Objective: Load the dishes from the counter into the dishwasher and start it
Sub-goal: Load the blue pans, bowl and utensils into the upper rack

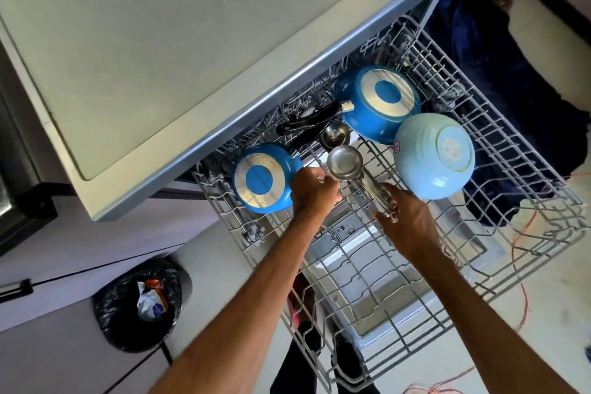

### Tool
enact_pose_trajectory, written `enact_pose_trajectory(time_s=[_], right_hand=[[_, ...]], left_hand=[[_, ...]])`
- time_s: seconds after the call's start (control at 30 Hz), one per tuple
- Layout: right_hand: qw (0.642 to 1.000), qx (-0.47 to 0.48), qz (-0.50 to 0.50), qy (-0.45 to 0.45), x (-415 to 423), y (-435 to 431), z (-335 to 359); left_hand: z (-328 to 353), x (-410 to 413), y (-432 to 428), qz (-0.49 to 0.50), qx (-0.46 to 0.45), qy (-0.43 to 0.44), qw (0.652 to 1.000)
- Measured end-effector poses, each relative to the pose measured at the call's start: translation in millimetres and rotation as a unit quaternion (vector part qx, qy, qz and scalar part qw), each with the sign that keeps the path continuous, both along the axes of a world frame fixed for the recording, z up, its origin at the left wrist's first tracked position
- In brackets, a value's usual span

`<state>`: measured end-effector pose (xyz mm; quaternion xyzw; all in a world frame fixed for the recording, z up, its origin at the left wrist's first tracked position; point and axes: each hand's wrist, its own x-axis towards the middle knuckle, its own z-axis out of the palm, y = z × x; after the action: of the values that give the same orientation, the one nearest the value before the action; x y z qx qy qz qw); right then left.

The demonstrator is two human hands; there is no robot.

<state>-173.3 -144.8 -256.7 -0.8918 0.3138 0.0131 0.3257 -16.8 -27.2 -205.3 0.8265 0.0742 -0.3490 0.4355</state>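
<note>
Both bare forearms reach forward, side by side. Left hand [315, 190] is curled, fingertips pinched together, knuckles up. Right hand [407, 217] is palm-down, fingers closed in a grip; wrist straight.

black-lined trash bin [140, 304] holding rubbish, orange cord [524, 294]
</note>
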Motion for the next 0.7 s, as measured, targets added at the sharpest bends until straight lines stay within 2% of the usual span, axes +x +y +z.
enact_pose_trajectory(time_s=[0.07, 0.17, 0.23, 0.33, 0.4, 0.47, 0.57, 0.6, 0.7], right_hand=[[0.994, -0.099, 0.006, -0.036, -5.9, 5.4, -2.1], [0.980, -0.159, 0.009, -0.122, -6.3, 9.5, 9.3], [0.976, -0.173, 0.012, -0.131, -6.7, 10.0, 12.9], [0.981, -0.137, -0.011, -0.134, -7.3, 8.6, 15.7], [0.985, -0.074, -0.020, -0.154, -4.2, 10.8, 24.5], [0.983, 0.050, -0.039, -0.171, 1.3, 12.0, 33.8], [0.967, 0.223, -0.083, -0.093, 10.2, 11.2, 31.5], [0.957, 0.264, -0.108, -0.060, 12.6, 9.5, 26.9], [0.893, 0.399, -0.206, 0.022, 17.9, 2.6, 18.7]], left_hand=[[-2.5, -4.0, 6.7, -0.007, -0.007, 0.006, 1.000], [-9.7, -6.5, 11.0, -0.020, -0.013, 0.022, 0.999], [-12.9, -6.4, 11.0, -0.018, -0.021, 0.032, 0.999], [-16.5, -8.2, 10.9, -0.005, -0.038, 0.046, 0.998], [-17.9, -8.1, 10.8, 0.008, -0.049, 0.036, 0.998], [-19.2, -6.4, 10.4, 0.018, -0.055, 0.011, 0.998], [-23.6, -4.9, 9.7, 0.019, -0.036, -0.044, 0.998], [-24.2, -4.5, 9.3, 0.004, -0.019, -0.074, 0.997], [-28.9, -4.2, 5.8, -0.063, 0.032, -0.138, 0.988]])
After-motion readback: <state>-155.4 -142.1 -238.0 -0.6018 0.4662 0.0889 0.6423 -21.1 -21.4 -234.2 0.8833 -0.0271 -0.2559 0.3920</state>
